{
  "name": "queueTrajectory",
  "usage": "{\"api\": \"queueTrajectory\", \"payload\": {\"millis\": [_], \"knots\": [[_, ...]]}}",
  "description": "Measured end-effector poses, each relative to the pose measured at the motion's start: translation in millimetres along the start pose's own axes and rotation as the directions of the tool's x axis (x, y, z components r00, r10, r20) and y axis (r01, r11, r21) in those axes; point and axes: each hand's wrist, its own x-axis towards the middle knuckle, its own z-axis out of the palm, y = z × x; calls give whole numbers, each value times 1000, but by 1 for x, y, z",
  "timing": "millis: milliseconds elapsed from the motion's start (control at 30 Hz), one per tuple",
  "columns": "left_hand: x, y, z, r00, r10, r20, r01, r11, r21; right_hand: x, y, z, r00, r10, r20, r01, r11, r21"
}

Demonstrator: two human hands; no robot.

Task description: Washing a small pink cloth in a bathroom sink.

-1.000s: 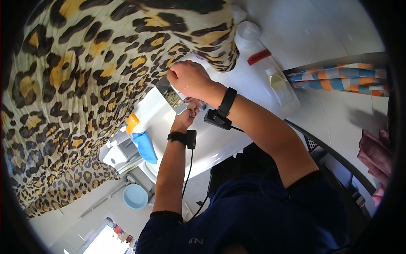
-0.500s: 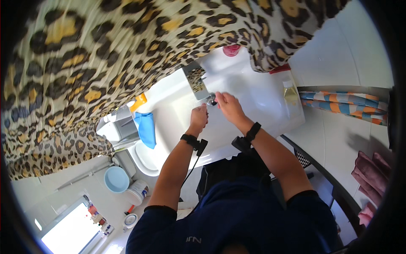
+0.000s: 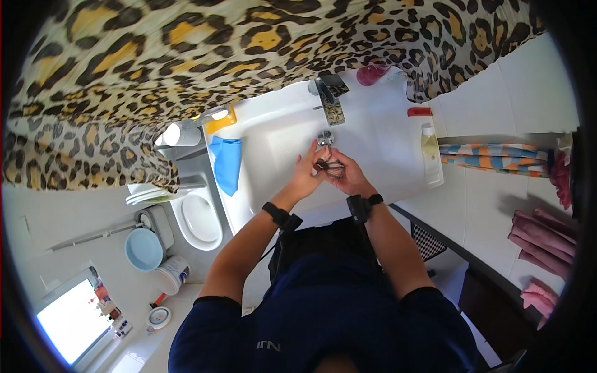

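Basically, dark looped item (image 3: 335, 169), possibly glasses, held over white basin (image 3: 267, 155), near the chrome drain (image 3: 325, 137). Left hand (image 3: 305, 178) and right hand (image 3: 354, 179), both partly curled, pinch it. Light grip on thin loops, clear of the tap (image 3: 334, 114), seems best.

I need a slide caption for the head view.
Left hand and right hand handling a dark object over a white basin.
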Motion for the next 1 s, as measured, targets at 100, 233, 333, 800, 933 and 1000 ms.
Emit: {"api": "queueTrajectory", "payload": {"millis": [100,233,333,800,933,1000], "knots": [[-20,18,-10,970,78,-231,-124,973,-194,-6,-3,3,996,-54,-75,57,998,39],[-25,3,-1,934,-6,-357,-122,935,-333,-12,-11,18,999,-26,22,24,996,88],[-22,32,10,936,-349,-40,236,711,-662,-18,-21,8,999,-30,29,30,1000,-4],[7,73,98,922,-303,-240,152,855,-495,-37,-63,-59,990,-78,118,122,891,-437],[4,91,117,951,-105,-291,-74,836,-544,-44,-79,-68,997,27,-75,-48,954,-295],[8,96,122,833,372,-411,-229,906,356,-36,-83,-86,974,-146,174,226,703,-674]]}}
